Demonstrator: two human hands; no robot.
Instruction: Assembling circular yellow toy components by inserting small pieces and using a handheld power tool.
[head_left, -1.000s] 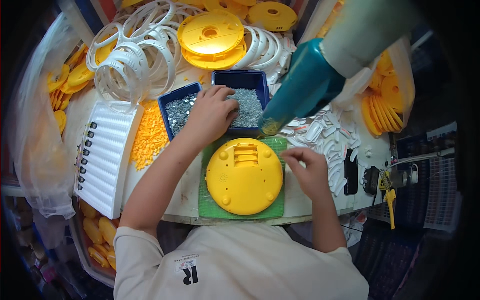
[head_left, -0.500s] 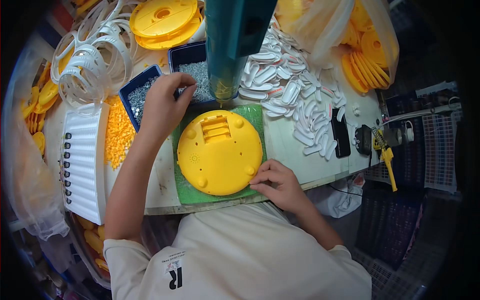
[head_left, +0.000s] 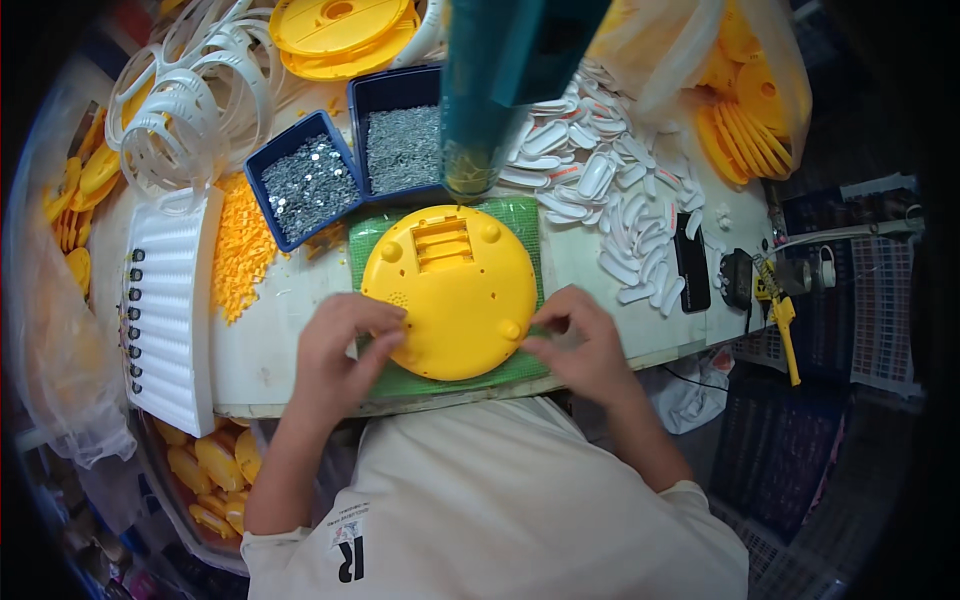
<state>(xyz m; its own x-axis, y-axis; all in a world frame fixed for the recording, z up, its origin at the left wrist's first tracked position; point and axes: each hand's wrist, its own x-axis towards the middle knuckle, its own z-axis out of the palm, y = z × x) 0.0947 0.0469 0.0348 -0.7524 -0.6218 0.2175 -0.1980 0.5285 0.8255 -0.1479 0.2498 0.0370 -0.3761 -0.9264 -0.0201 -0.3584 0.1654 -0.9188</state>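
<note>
A round yellow plastic housing (head_left: 455, 300) lies on a green mat (head_left: 532, 225), with its open battery compartment toward the far side. My left hand (head_left: 345, 345) is at its lower left rim, thumb and forefinger curled in a loose pinch over the surface. Anything between those fingertips is too small and blurred to make out. At the lower right rim, my right hand (head_left: 590, 350) has its bent thumb and forefinger against the housing's edge. A teal upright tool (head_left: 475, 130) hangs just beyond the housing, covering part of the far side.
Blue bins of small metal screws (head_left: 400, 150) and shiny washer-like pieces (head_left: 310, 185) stand at the far left. Small orange parts (head_left: 240, 250) lie beside a white ridged tray (head_left: 170, 310). White oval parts (head_left: 600, 175) and a black phone (head_left: 691, 265) are on the right.
My left hand has come back from the screw bins to the housing's lower left rim. My right hand has shifted slightly up along the right rim. The whole view has shifted a little.
</note>
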